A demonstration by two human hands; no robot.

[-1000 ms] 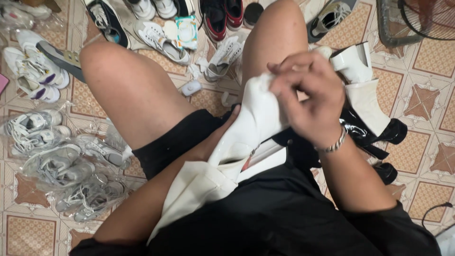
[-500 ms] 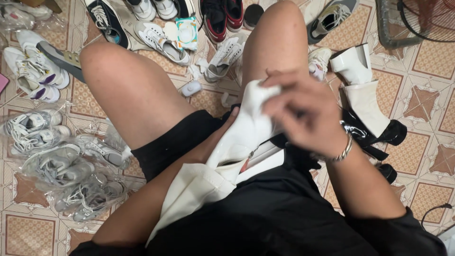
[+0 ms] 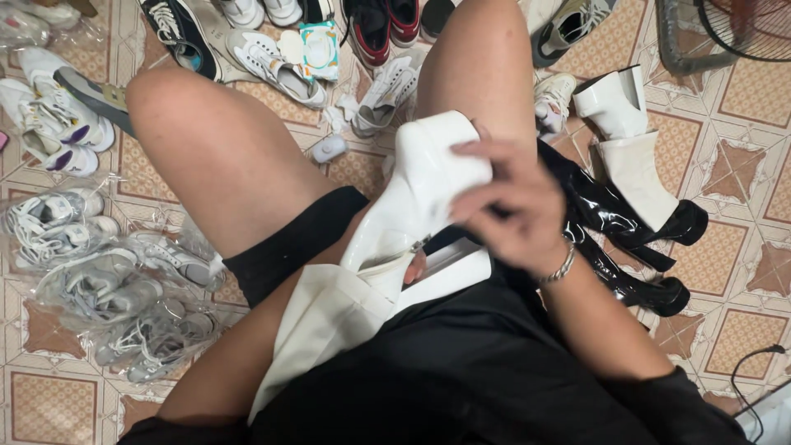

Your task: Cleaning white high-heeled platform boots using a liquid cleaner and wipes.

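A glossy white platform boot (image 3: 428,173) lies across my lap, its toe pointing away from me. My left forearm goes into the boot's open shaft, and only a bit of my left hand (image 3: 417,266) shows through the zip gap. My right hand (image 3: 515,206), with a silver bracelet on the wrist, is at the boot's right side near the toe. Its thumb lies on top and its fingers curl against the edge.
A pair of glossy black boots (image 3: 614,222) and another white boot (image 3: 630,156) lie by my right leg. Bagged sneakers (image 3: 99,280) pile up at the left. More shoes (image 3: 272,58) and a wipes pack (image 3: 317,45) lie ahead, with a fan (image 3: 741,25) at top right.
My right hand slid from over the boot's toe down to its right side, uncovering the toe. The boot stays on my left arm.
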